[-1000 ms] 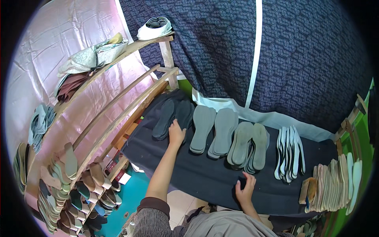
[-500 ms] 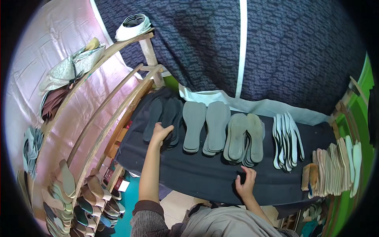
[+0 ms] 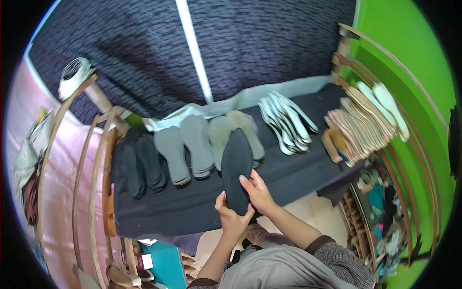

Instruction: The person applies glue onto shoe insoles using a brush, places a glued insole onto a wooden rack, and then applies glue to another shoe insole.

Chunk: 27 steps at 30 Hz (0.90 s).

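Black sole, head view: a flat, sole-shaped piece (image 3: 236, 164) held up over the near half of the bench (image 3: 163, 214), in front of the middle stacks; whether it touches any of them cannot be told.
Long axis: runs away from the body, from the fingers at its near end toward the bench's far edge, where its rounded far end overlaps the olive-grey stacks from this viewpoint.
Left hand: the left hand (image 3: 233, 222) grasps the near end, fingers spread to both side edges.
Right hand: the right hand (image 3: 259, 193) grips the right edge farther up, thumb on the upper face; it is nearer the sole's middle than the left.
Sole surface: matt, dark and smooth-looking, with gently curving sides.
Dark stacks: two piles of black soles (image 3: 152, 164) near the bench's left end, almost merging with the black cloth.
Grey stacks: two neat, flat-faced piles (image 3: 196, 147) right of those, long axes running from far edge to near.
Olive-grey stacks: duller, mottled piles (image 3: 246, 126) at mid-bench, partly behind the held sole.
White soles: thin, curved pieces (image 3: 285, 123) with dark gaps, fanned toward the far right corner.
Beige soles: a tightly packed row (image 3: 361, 127) at the bench's right end, beside a brown block (image 3: 333, 144), material unclear.
Curtain: dark patterned fabric (image 3: 269, 48) beyond the far edge.
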{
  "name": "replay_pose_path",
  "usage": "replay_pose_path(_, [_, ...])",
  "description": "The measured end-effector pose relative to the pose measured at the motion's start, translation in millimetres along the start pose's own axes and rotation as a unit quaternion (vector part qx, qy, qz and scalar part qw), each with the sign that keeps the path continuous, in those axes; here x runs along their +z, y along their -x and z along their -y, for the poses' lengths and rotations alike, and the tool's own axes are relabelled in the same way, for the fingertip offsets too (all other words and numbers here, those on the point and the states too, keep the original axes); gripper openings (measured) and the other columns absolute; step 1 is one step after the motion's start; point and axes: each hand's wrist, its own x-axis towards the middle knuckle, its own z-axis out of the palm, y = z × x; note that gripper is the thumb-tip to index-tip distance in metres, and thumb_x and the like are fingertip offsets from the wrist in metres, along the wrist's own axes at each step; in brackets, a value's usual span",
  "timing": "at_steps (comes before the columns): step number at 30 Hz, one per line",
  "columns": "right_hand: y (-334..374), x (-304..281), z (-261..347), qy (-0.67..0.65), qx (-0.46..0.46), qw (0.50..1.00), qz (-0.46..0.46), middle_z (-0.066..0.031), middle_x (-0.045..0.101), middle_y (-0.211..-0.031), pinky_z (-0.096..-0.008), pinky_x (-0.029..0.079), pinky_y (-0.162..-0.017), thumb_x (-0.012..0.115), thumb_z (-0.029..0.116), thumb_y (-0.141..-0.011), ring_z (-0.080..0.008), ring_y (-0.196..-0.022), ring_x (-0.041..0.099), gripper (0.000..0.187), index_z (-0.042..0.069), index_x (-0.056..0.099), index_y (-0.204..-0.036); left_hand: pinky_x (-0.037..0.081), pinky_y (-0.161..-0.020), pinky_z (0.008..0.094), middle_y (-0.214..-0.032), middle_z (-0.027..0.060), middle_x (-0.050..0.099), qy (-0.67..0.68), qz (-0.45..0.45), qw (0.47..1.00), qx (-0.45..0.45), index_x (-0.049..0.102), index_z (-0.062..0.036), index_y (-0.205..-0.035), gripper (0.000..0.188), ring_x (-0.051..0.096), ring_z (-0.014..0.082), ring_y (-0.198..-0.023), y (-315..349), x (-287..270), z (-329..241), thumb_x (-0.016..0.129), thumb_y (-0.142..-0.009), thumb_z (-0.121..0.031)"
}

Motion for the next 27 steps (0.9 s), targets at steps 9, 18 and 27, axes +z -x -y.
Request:
replay_pose_path(9, [36, -91, 2, 0.212, -0.052, 0.969, -0.118, -0.0055, 0.056, -0.095, -0.0269, 0.044, -0.078, 0.05, 0.022, -0.095, -0.0124, -0.087, 0.053, 0.027, 0.0, 0.052, -0.111, 0.042, -0.09, 0.0312, -0.119, 0.0186, 0.054, 0.307, 0.164, 0.931, -0.113, 0.041, 0.0054, -0.125, 0.041, 0.056, 0.0224, -0.104, -2, 80, -6, 0.054, -0.091, -0.015])
replay_pose_path(18, [71, -196, 108, 0.631, -0.297, 0.629, -0.342, -0.0154, 0.047, -0.104, -0.0416, 0.036, -0.088, 0.066, 0.007, -0.075, -0.0329, -0.099, 0.044, 0.039, 0.006, 0.052, -0.111, 0.057, -0.063, 0.0431, -0.117, 0.0239, 0.052, 0.529, 0.227, 0.751, -0.322, 0.006, -0.0183, -0.14, 0.06, 0.064, 0.0313, -0.078, -26, 168, -37, 0.045, -0.095, -0.016])
replay_pose_path(27, [79, -303, 134, 0.554, -0.126, 0.777, -0.272, -0.0096, 0.056, -0.084, -0.0267, 0.046, -0.055, 0.077, 0.009, -0.07, -0.0133, -0.061, 0.052, 0.049, 0.012, 0.058, -0.115, 0.054, -0.059, 0.0433, -0.111, 0.0206, 0.056, 0.619, 0.2, 0.675, -0.349, 0.042, -0.0037, -0.126, 0.062, 0.061, 0.0298, -0.071, -33, 216, -16, 0.026, -0.092, -0.053])
